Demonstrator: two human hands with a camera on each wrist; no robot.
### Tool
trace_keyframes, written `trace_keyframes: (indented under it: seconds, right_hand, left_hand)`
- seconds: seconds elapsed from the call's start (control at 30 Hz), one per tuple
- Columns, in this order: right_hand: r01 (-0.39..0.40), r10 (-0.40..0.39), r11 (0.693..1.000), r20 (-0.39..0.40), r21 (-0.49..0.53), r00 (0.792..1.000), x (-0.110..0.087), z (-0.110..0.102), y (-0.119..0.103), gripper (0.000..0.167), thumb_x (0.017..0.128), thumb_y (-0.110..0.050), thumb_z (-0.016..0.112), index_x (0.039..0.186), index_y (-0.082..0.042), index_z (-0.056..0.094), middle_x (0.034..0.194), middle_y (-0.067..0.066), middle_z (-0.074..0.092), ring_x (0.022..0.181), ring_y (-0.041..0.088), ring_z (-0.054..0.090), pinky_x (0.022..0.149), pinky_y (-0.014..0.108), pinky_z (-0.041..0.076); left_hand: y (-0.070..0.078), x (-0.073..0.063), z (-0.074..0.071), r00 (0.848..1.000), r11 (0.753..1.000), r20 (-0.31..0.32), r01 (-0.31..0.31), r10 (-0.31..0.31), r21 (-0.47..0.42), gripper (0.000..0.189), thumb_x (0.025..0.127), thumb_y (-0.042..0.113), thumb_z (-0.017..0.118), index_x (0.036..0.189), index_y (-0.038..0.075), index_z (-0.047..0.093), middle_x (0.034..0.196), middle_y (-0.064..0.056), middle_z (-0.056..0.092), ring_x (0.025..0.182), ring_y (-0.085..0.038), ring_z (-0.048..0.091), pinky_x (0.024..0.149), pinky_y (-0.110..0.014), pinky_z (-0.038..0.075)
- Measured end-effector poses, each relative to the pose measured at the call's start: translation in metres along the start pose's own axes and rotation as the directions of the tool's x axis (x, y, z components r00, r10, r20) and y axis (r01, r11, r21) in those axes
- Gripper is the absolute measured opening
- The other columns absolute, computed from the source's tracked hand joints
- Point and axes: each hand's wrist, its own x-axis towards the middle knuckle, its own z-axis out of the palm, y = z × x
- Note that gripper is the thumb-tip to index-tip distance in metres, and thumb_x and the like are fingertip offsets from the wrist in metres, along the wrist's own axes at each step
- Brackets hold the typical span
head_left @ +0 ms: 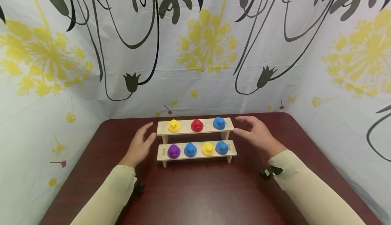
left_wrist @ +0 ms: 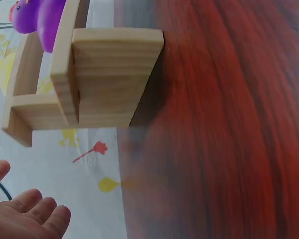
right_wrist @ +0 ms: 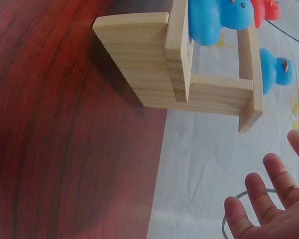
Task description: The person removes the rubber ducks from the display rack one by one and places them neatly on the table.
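A light wooden two-step stand (head_left: 195, 135) stands on the table with rubber ducks on both levels. Its upper step carries a yellow duck (head_left: 173, 126), a red duck (head_left: 197, 125) and a blue duck (head_left: 219, 123). Along the lower step sit a purple duck (head_left: 173, 151), a blue duck (head_left: 190, 149), a yellow duck (head_left: 208, 148) and another blue duck (head_left: 222, 147). My left hand (head_left: 140, 146) is beside the stand's left end, fingers extended and holding nothing. At the other end my right hand (head_left: 256, 133) is likewise empty, its fingertips close to the upper step.
The dark red-brown table (head_left: 195, 191) has rounded back corners. Behind it and along both sides hangs a pale cloth (head_left: 195, 92) printed with yellow and grey flowers. A dark wrist device (head_left: 270, 172) sits at the right sleeve's cuff.
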Motion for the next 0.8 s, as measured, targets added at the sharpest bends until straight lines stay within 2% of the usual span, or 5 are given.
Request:
trace_keyframes:
  seconds: [0.27,0.43,0.57,0.8]
  right_hand:
    - [0.005,-0.005,1.0,-0.002,-0.003,1.0,0.011,0.01,-0.01,0.061,0.094,-0.037,0.081,0.145,-0.01,0.061,0.143,0.017,0.058,0.134,0.039,0.056,0.114,0.06,0.045]
    - [0.01,-0.01,1.0,-0.001,-0.015,1.0,0.017,0.014,-0.016,0.059,0.095,-0.036,0.08,0.145,-0.011,0.062,0.14,0.016,0.058,0.132,0.039,0.055,0.112,0.061,0.045]
    - [0.026,-0.026,0.999,0.001,-0.032,1.0,0.021,0.018,-0.02,0.057,0.095,-0.034,0.081,0.144,-0.01,0.063,0.14,0.017,0.058,0.128,0.039,0.054,0.108,0.06,0.048]
    - [0.007,-0.006,0.999,0.021,-0.046,1.0,0.026,0.021,-0.026,0.054,0.095,-0.032,0.08,0.143,-0.013,0.064,0.14,0.014,0.058,0.123,0.034,0.054,0.102,0.053,0.051]
  left_hand:
    - [0.002,0.014,0.013,1.0,0.996,-0.024,0.01,-0.012,-0.087,0.052,0.113,0.03,0.049,0.161,0.015,0.04,0.168,-0.016,0.033,0.156,-0.037,0.03,0.128,-0.055,0.026]
    - [0.003,0.021,0.017,0.998,0.991,-0.036,0.052,-0.057,-0.122,0.051,0.113,0.032,0.045,0.161,0.017,0.04,0.167,-0.015,0.037,0.155,-0.035,0.032,0.127,-0.057,0.026]
    - [0.004,0.024,0.021,0.996,0.986,-0.037,0.08,-0.087,-0.147,0.05,0.114,0.034,0.044,0.162,0.019,0.04,0.167,-0.012,0.037,0.156,-0.034,0.03,0.128,-0.058,0.024]
    - [0.007,0.029,0.028,0.995,0.983,-0.019,0.093,-0.097,-0.159,0.049,0.113,0.036,0.044,0.161,0.024,0.041,0.171,-0.007,0.033,0.16,-0.032,0.022,0.128,-0.062,0.018]
